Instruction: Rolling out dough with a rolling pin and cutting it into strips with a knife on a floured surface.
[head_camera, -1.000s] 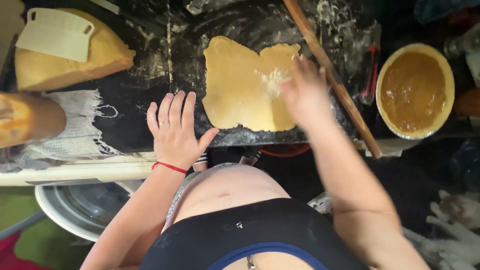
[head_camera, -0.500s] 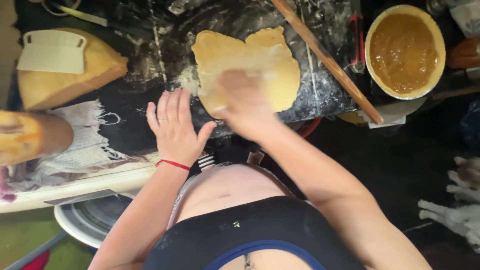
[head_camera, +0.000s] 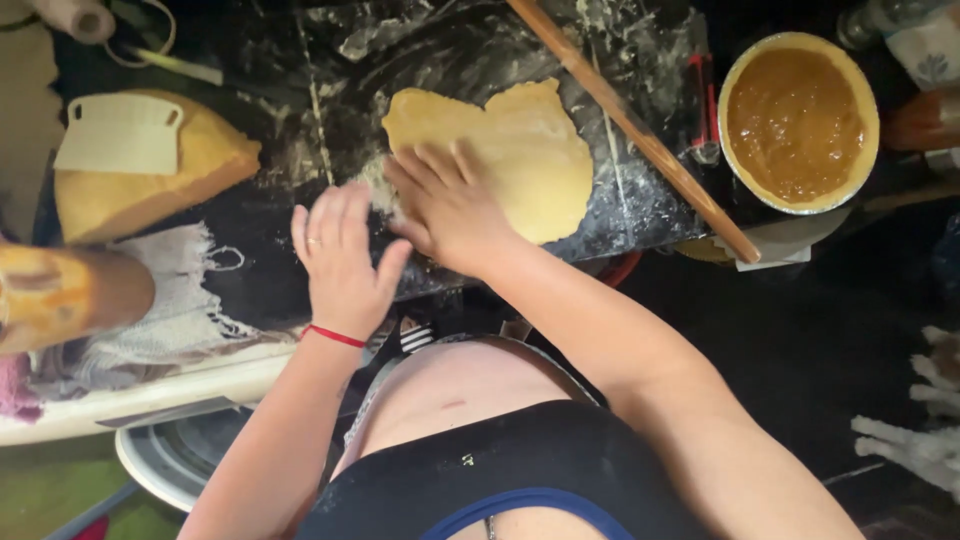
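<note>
A flat sheet of yellow dough (head_camera: 520, 150) lies on the dark, floured worktop (head_camera: 460, 55). My right hand (head_camera: 448, 208) rests palm down on the sheet's near left edge, fingers spread, holding nothing. Beside it, my left hand (head_camera: 340, 258), with a red wrist band, lies flat on the bare worktop just left of the dough. A long thin wooden rolling pin (head_camera: 632, 128) lies diagonally to the right of the sheet, touched by neither hand.
A large lump of dough (head_camera: 215, 165) with a white plastic scraper (head_camera: 120, 135) on it sits at the left. A round bowl of orange-brown filling (head_camera: 798, 122) stands at the right. A white cloth (head_camera: 180, 300) and a thick wooden roller (head_camera: 65, 295) lie at the near left.
My right hand has swept from the right side of the dough sheet across to its near left edge. My left hand has stayed flat on the worktop.
</note>
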